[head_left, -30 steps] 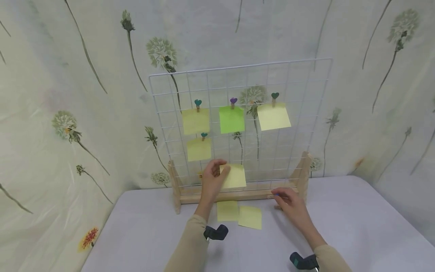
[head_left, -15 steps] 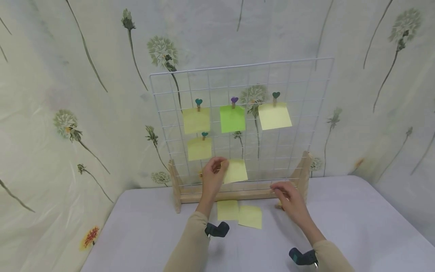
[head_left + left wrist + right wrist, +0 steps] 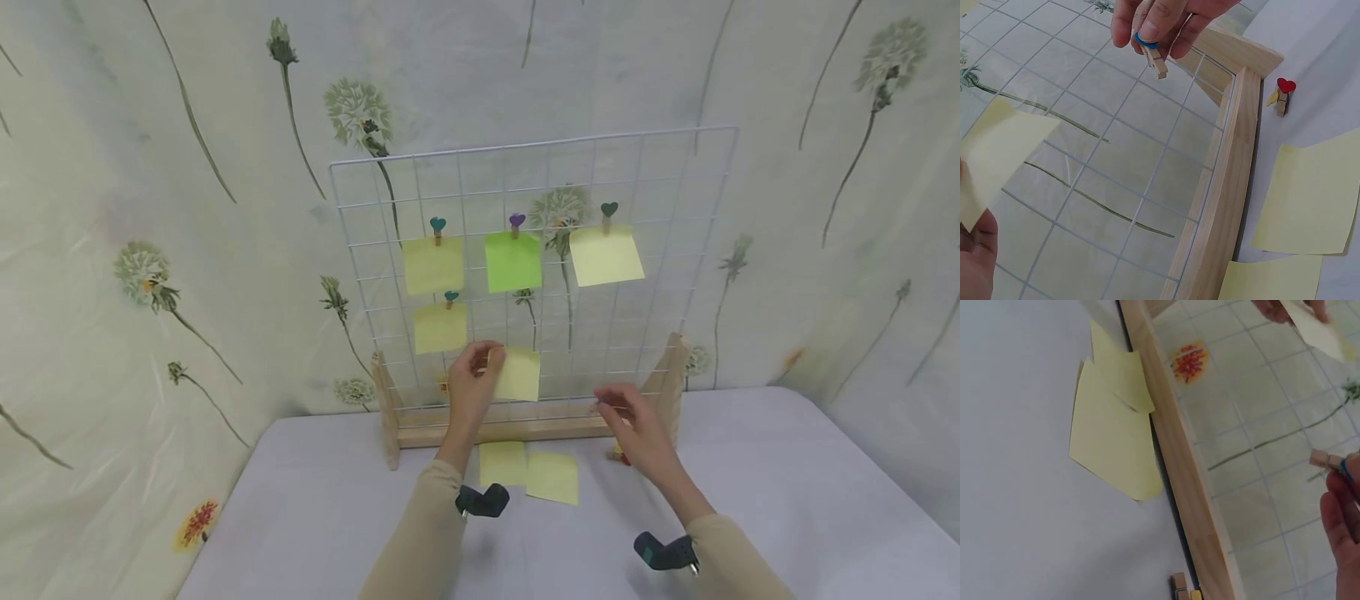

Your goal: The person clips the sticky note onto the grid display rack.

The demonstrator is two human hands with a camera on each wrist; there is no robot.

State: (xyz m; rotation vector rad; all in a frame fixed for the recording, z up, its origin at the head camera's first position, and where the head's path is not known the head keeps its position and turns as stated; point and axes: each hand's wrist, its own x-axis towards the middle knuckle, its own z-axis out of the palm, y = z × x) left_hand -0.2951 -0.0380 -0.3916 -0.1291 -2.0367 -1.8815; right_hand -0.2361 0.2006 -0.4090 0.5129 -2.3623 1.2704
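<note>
My left hand (image 3: pixel 472 385) pinches a yellow sticky note (image 3: pixel 519 375) by its left edge, in front of the lower part of the white wire grid (image 3: pixel 525 152). My right hand (image 3: pixel 637 429), lower and to the right, pinches a small wooden clothespin (image 3: pixel 1157 65) with a blue top; its bare wooden end points out from the fingertips. Both hands are apart from each other. Higher on the grid, clothespins with heart tops hold a green note (image 3: pixel 513 263) and several yellow notes, one of them a pale yellow note (image 3: pixel 606 257) at the right.
Two yellow notes (image 3: pixel 552 479) lie on the white tabletop (image 3: pixel 337 517) before the grid's wooden base (image 3: pixel 540 430). By the base's right foot sits a clothespin with a red heart (image 3: pixel 1285 85), beside a yellow one. A floral curtain (image 3: pixel 225 100) hangs behind.
My left hand has raised the sticky note a little along the grid. My right hand, with the clothespin, has risen slightly and uncovered the red-heart clothespin on the table.
</note>
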